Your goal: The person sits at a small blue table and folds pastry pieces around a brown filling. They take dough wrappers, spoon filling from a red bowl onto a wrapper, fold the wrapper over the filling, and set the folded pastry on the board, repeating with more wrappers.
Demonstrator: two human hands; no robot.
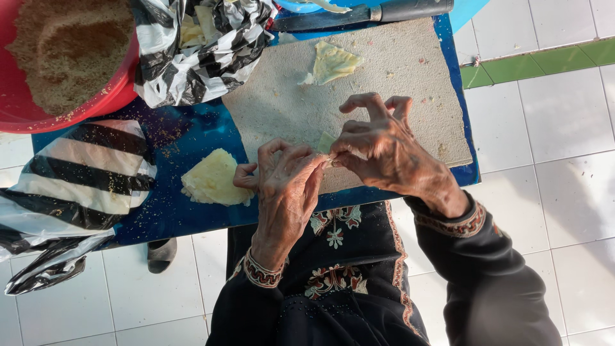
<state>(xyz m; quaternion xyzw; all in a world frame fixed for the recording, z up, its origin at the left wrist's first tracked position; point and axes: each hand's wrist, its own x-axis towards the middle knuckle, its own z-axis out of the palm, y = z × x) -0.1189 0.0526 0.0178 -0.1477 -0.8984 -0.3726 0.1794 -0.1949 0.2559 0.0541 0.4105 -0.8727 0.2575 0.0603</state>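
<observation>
My left hand and my right hand meet over the near edge of a worn grey cutting board. Both pinch a small pale yellow-green piece of leaf or wrapper between their fingertips. A stack of pale yellow sheets lies on the blue table just left of my left hand. Another crumpled pale yellow sheet rests on the far part of the board.
A red basin of brown crumbs sits far left. A black-and-white striped plastic bag holds more pale sheets; another striped bag hangs off the table's left. A dark-handled knife lies beyond the board. White floor tiles surround the table.
</observation>
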